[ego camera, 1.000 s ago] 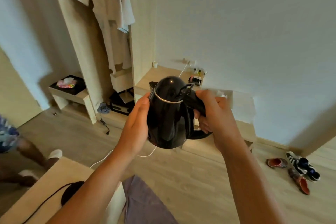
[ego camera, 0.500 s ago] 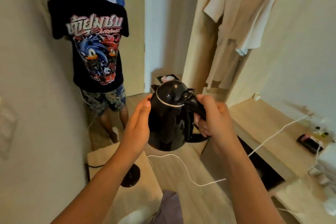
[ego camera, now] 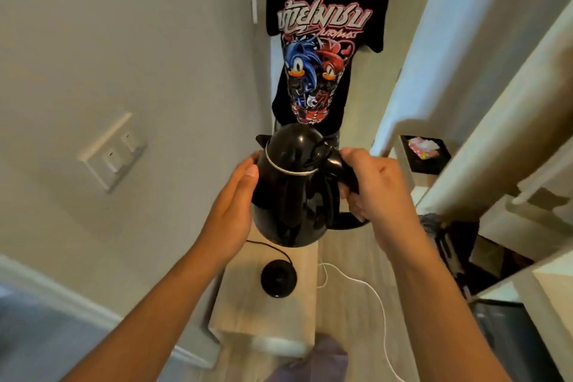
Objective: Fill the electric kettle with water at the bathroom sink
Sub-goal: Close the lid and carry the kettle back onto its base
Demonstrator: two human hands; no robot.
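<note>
The right hand (ego camera: 376, 187) is gripping the black electric kettle (ego camera: 291, 189) by its handle, fingers curled shut; the left hand (ego camera: 231, 208) is pressing flat, fingers extended, against its side. At 12 o'clock a person in a black T-shirt (ego camera: 322, 40) is filling the narrow passage, and at 6 o'clock the kettle base (ego camera: 278, 278) is sitting near the wooden stand's (ego camera: 248, 307) right edge.

A pale grey wall (ego camera: 93, 40) fills the left side, with a white switch plate (ego camera: 113, 152) set into it and a white baseboard (ego camera: 77, 304) along its foot. The floor (ego camera: 350, 257) is light wood planking. A low light-wood counter (ego camera: 248, 307) stands against the wall. Ahead, a person in a black printed T-shirt (ego camera: 322, 49) stands in the narrow passage. On the right rise pale wooden panels (ego camera: 496, 102), with a dark tray (ego camera: 424, 153) on a low shelf beyond. A white cable (ego camera: 375, 298) trails over the floor.
</note>
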